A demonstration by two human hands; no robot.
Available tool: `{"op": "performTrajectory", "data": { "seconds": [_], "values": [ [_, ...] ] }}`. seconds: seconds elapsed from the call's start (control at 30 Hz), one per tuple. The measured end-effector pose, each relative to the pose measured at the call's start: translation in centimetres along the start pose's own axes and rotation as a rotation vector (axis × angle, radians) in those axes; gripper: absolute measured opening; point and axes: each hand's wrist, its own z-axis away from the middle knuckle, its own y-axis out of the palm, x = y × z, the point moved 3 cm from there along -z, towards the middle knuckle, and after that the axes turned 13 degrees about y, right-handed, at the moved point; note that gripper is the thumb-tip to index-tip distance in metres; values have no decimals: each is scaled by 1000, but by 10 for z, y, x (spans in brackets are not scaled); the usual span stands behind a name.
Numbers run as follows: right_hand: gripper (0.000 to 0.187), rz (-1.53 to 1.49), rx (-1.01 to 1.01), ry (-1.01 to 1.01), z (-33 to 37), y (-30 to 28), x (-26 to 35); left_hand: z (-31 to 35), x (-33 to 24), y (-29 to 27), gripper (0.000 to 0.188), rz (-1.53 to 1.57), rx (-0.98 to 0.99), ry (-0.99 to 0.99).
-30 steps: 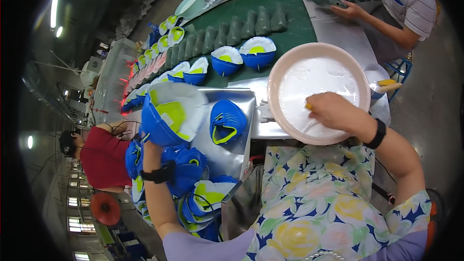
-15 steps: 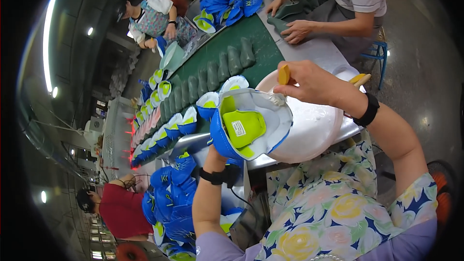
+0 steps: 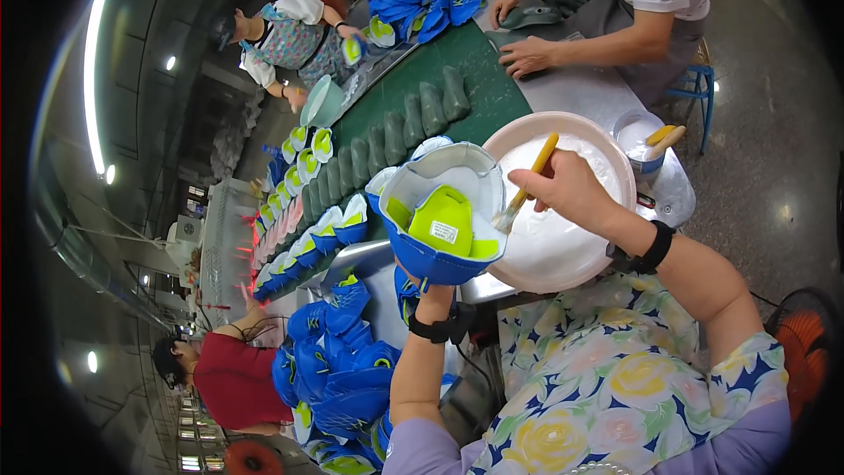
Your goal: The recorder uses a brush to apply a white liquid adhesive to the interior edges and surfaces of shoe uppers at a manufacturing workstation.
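My left hand point(image 3: 432, 301) supports a blue shoe upper point(image 3: 440, 266) from underneath; most of its fingers are hidden behind it. The upper's opening faces me, showing a whitish inner edge and a lime-green lining with a small white label. In my right hand point(image 3: 570, 186) is a brush with a yellow handle point(image 3: 543, 157), gripped between thumb and fingers. Its bristles point down at the right inner edge of the upper and appear to touch it. Beneath my right hand stands a pale pink basin point(image 3: 552, 281) holding white liquid.
A small tub point(image 3: 635, 134) with yellow-handled brushes stands right of the basin. A green conveyor belt point(image 3: 479, 92) carries dark shoe lasts point(image 3: 431, 110) and uppers. A heap of blue uppers point(image 3: 338, 361) lies to my left. Co-workers sit across, far left and lower left.
My right hand has moved down and slightly right, tilting the brush. The upper has shifted slightly left and its opening has turned. A co-worker at the far left now holds an upper out over the belt's side.
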Motion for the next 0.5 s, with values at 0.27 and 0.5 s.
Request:
{"op": "performTrajectory", "data": {
  "seconds": [0.27, 0.5],
  "values": [
    [44, 111, -88, -175, 7, -4, 18, 20, -10, -32, 42, 61, -76, 84],
    [41, 106, 80, -36, 28, 16, 17, 29, -18, -52, 49, -213, 22, 345]
  ]
}}
